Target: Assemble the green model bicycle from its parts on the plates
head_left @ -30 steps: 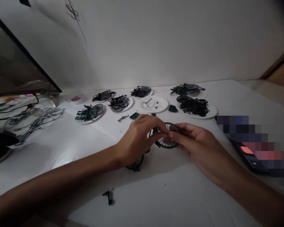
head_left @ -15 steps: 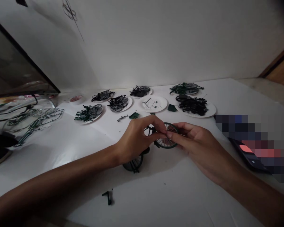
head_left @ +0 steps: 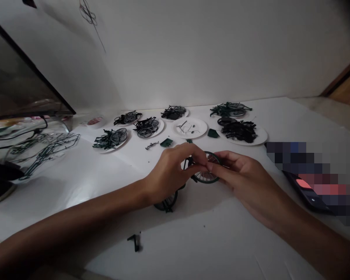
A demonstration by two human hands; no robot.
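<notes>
White table (head_left: pixel 236 245) fills most of the view. Left hand (head_left: pixel 173 167) arches over a model bicycle (head_left: pixel 194 177) at its middle; thumb and forefinger are pinched shut at the centre of the far wheel (head_left: pixel 207 182) (can't tell if a tiny part sits between the tips). Right hand (head_left: pixel 242 169) has that wheel by its right side, thumb in front, fingers curled behind, little gap.

Bicycle lies between the hands, its near wheel (head_left: pixel 167 203) below the left wrist. Progress, my reading: well along, both wheels in place or nearly so; how firmly the far one sits is hidden.

Unattached: far right, a plate (head_left: pixel 261 136) heaped with black parts; far middle, a plate (head_left: pixel 203 126) bearing only a few slim bits. Nearer, two dark green pieces (head_left: pixel 212 133) lie on the table, then a thin grey piece (head_left: pixel 151 145). Near left, a small angled part (head_left: pixel 135 243) lies apart from the bicycle.
</notes>
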